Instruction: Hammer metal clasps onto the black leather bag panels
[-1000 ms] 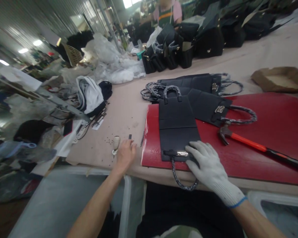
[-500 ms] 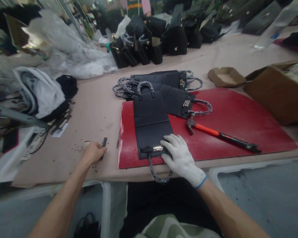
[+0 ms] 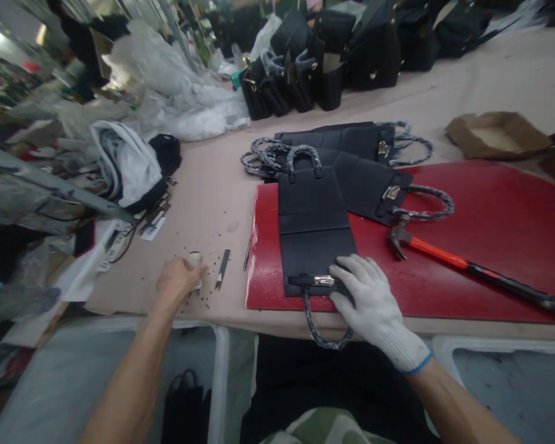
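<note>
My bare left hand (image 3: 180, 277) is closed around a small pale, roll-like object (image 3: 195, 259) at the left of the table. Just right of it lies a slim dark strip with a light pointed end (image 3: 222, 268). My right hand (image 3: 367, 296), in a white knit glove, lies flat with fingers spread on the lower right corner of a black leather bag panel (image 3: 314, 203). A metal clasp (image 3: 324, 280) sits beside its fingertips. The panel's wrapped rope handle (image 3: 321, 339) hangs over the table's front edge.
The panel rests on a red board (image 3: 499, 246), with a claw hammer (image 3: 467, 265) to the right. More black panels (image 3: 365, 176) with handles lie behind. Black bags (image 3: 374, 55) stand at the back. A brown paper tray (image 3: 497, 135) sits right. Grey bins (image 3: 222, 370) stand below the edge.
My left hand has let go of the dark strip, which now lies on the table, and has closed on the pale object. The view has swung left. My right hand stays on the panel.
</note>
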Demonstrator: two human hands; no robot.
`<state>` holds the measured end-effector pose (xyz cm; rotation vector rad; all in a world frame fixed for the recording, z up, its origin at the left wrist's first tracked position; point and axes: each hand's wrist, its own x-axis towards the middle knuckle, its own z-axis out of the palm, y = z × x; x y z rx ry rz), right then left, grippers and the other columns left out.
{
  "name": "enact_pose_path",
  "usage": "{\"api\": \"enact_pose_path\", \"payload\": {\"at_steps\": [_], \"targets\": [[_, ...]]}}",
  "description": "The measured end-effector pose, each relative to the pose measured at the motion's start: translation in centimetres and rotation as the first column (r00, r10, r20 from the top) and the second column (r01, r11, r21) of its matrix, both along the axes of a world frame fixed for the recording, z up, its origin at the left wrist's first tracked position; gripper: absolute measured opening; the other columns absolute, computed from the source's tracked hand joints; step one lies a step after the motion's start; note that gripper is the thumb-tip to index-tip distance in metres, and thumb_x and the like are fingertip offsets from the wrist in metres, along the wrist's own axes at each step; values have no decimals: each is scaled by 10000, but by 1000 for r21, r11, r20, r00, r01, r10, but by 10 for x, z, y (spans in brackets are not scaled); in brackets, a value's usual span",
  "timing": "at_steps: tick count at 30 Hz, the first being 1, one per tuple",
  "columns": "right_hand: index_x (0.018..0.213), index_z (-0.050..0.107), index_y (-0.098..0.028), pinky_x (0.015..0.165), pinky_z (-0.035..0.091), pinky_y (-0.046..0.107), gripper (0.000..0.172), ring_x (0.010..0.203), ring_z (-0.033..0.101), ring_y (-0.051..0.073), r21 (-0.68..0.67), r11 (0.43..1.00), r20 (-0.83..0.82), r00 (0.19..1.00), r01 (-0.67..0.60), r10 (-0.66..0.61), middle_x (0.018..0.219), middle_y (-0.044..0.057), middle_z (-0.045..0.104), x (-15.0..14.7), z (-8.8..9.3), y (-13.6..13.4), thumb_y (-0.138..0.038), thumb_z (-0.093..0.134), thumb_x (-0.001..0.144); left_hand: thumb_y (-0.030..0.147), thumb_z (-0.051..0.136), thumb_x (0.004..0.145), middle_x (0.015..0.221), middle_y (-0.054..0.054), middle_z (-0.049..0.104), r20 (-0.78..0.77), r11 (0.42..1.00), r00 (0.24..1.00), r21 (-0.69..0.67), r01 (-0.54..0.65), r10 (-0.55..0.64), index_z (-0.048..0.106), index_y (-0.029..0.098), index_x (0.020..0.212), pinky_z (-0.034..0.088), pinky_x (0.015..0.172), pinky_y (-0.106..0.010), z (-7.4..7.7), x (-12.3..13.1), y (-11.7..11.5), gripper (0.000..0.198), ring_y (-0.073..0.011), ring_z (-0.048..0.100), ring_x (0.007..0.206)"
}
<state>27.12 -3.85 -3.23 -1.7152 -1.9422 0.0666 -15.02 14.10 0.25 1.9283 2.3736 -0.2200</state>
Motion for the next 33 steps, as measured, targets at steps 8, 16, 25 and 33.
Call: {"api": "enact_pose_path", "payload": {"at_steps": [8,16,25,33], "targets": [[1299,664,-189,1199,343,626,436,1379,494,383,-17,1000,-4,1000,8,-8,1422,131,615,-1,3,-2,-280,663,873,494,716,741,612,-115,665,201,960,972,-273,-64,122,610,193,612,527,598,-368,-7,-20,26,344,-333,710,695],[1305,662,-205,1217,316,621,426,1402,477,373,-66,998,-34,999,19,-21,1430,121,613,-3,7,-3,-290,651,888,620,765,774,962,-106,769,967,999,255,1,-36,8,669,156,885,636,835,-402,9,27,-39,487,-256,731,886],[1313,652,-202,1216,319,614,425,1402,478,372,-76,997,-31,999,13,-16,1433,126,607,-4,8,-3,-301,642,901,341,717,874,1069,-104,769,844,899,312,419,126,-437,745,171,1066,603,939,-402,-30,127,-97,258,-251,729,957],[1317,657,-194,1226,305,622,425,1413,464,382,-91,996,-23,999,20,-23,1433,129,609,-4,8,-2,-302,647,906,267,745,875,1202,-106,757,866,892,212,439,109,-453,719,194,1019,567,1075,-479,-33,124,-101,164,-278,734,1117]]}}
